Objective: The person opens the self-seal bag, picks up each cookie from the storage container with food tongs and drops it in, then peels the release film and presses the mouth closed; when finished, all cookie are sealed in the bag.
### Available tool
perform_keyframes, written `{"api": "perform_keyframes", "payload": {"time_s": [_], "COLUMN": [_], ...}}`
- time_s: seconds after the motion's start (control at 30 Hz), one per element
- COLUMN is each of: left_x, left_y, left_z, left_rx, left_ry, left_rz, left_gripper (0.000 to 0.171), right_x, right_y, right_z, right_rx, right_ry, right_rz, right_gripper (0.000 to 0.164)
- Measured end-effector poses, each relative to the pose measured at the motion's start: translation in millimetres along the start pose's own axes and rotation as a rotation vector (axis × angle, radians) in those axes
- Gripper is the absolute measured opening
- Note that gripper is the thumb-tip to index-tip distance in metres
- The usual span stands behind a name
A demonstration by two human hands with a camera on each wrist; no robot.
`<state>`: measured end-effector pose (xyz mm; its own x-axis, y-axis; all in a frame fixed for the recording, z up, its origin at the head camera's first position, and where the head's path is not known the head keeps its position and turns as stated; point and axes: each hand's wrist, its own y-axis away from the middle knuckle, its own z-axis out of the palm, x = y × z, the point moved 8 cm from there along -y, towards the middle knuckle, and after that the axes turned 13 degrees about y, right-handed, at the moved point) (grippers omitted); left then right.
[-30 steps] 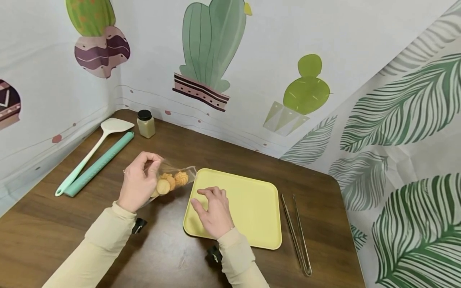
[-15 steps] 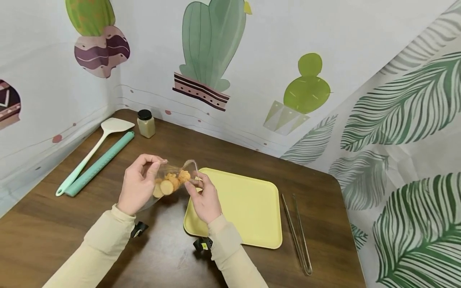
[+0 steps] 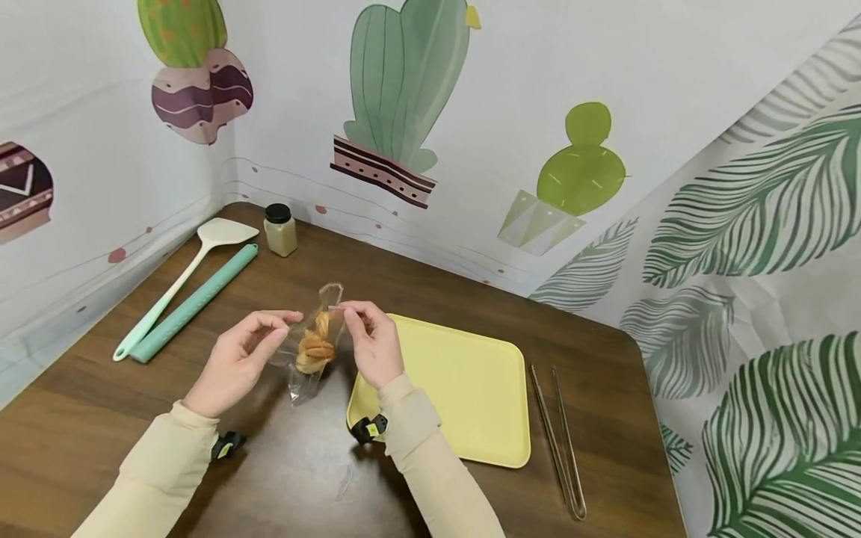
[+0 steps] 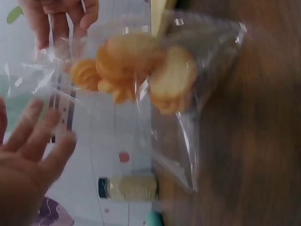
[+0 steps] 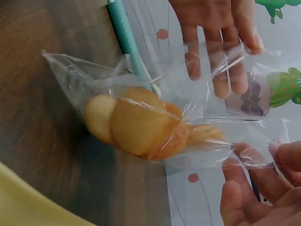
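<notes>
A clear plastic bag [image 3: 300, 386] of cookies [image 3: 315, 353] hangs between my hands, tilted upright with its upper end at the right hand. My right hand [image 3: 377, 345] pinches the bag near that upper end, thumb against fingers. On the other side is my left hand [image 3: 232, 364], its fingers [image 4: 60, 148] spread and loose beside the film in the left wrist view. Through the film, the right wrist view shows round cookies [image 5: 141, 123] at the bottom and a ridged one towards the top.
A yellow tray [image 3: 464, 396] lies right of the bag, with metal tongs [image 3: 563, 448] beyond it. At the back left are a spatula [image 3: 176, 282], a green ridged bar [image 3: 195, 302] and a black-lidded jar [image 3: 280, 232]. A patterned cloth wall [image 3: 484, 90] borders the table.
The right hand has come from over the tray to the bag and taken hold of it. The bag has swung from lying sideways to upright. The left hand has loosened and drawn slightly left.
</notes>
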<state>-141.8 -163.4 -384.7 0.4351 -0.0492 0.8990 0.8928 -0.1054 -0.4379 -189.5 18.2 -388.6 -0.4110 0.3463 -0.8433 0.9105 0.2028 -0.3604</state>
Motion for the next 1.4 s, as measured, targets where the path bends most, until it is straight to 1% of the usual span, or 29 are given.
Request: {"api": "perform_keyframes", "payload": {"time_s": [0.1, 0.17, 0.27, 0.37, 0.4, 0.47, 0.5, 0.57, 0.63, 0.7, 0.8, 0.93, 1.03, 1.1, 1.2, 1.3, 1.33, 1.4], "left_x": [-1.1, -1.7, -5.1, -10.9, -13.3, -17.6, -19.4, -22.4, -23.8, -23.6, -22.4, -20.4, -19.4, -19.0, -18.6, -18.7, -18.5, -18.7], "left_y": [-0.3, -2.1, -5.6, -9.1, -10.0, -11.1, -11.2, -10.7, -11.3, -13.1, -16.1, -18.0, -19.0, -19.5, -20.8, -22.4, -22.8, -22.9], "left_z": [-3.8, -8.8, -18.0, -23.6, -24.1, -21.7, -19.6, -14.9, -9.5, -6.5, -4.7, -5.3, -7.5, -10.2, -12.7, -12.4, -11.9, -10.6], "left_rx": [-0.048, -0.049, -0.026, -0.030, -0.042, -0.091, -0.117, -0.162, -0.192, -0.179, -0.146, -0.095, -0.041, -0.001, 0.032, 0.030, 0.024, 0.005], "left_ry": [0.020, 0.009, -0.051, -0.125, -0.144, -0.178, -0.185, -0.204, -0.195, -0.190, -0.193, -0.207, -0.210, -0.220, -0.226, -0.200, -0.189, -0.171], "left_rz": [-0.019, -0.025, -0.049, -0.110, -0.139, -0.195, -0.216, -0.238, -0.221, -0.191, -0.172, -0.169, -0.131, -0.109, -0.088, -0.080, -0.078, -0.080], "left_gripper": [0.016, 0.022, 0.026, 0.027, 0.030, 0.038, 0.043, 0.049, 0.051, 0.049, 0.044, 0.037, 0.027, 0.022, 0.015, 0.011, 0.010, 0.013], "right_x": [-2.7, -4.7, -8.1, -14.6, -19.9, -29.3, -34.6, -45.4, -53.2, -59.6, -62.8, -42.1, -22.7, -18.2, -13.8, -14.0, -14.3, -14.6], "right_y": [-4.1, -6.2, -9.1, -11.6, -11.8, -11.8, -11.5, -10.6, -10.1, -10.7, -13.1, -17.3, -17.2, -14.2, -6.5, 1.6, 3.4, 4.4], "right_z": [1.8, 3.3, 5.7, 7.4, 6.5, 4.8, 3.8, 2.1, 2.4, 2.9, 3.5, 8.1, 11.1, 11.7, 15.7, 22.0, 23.3, 24.9], "right_rx": [-0.017, -0.035, -0.066, -0.098, -0.108, -0.136, -0.149, -0.179, -0.208, -0.222, -0.217, -0.167, -0.151, -0.177, -0.265, -0.351, -0.361, -0.347], "right_ry": [-0.029, -0.058, -0.105, -0.125, -0.126, -0.140, -0.142, -0.139, -0.139, -0.126, -0.108, -0.022, 0.046, 0.062, 0.105, 0.205, 0.247, 0.322], "right_rz": [-0.036, -0.062, -0.091, -0.121, -0.130, -0.138, -0.145, -0.156, -0.167, -0.181, -0.169, -0.122, -0.086, -0.071, -0.052, -0.078, -0.088, -0.107], "right_gripper": [0.020, 0.020, 0.021, 0.021, 0.020, 0.020, 0.019, 0.018, 0.018, 0.018, 0.019, 0.022, 0.027, 0.029, 0.031, 0.038, 0.040, 0.041]}}
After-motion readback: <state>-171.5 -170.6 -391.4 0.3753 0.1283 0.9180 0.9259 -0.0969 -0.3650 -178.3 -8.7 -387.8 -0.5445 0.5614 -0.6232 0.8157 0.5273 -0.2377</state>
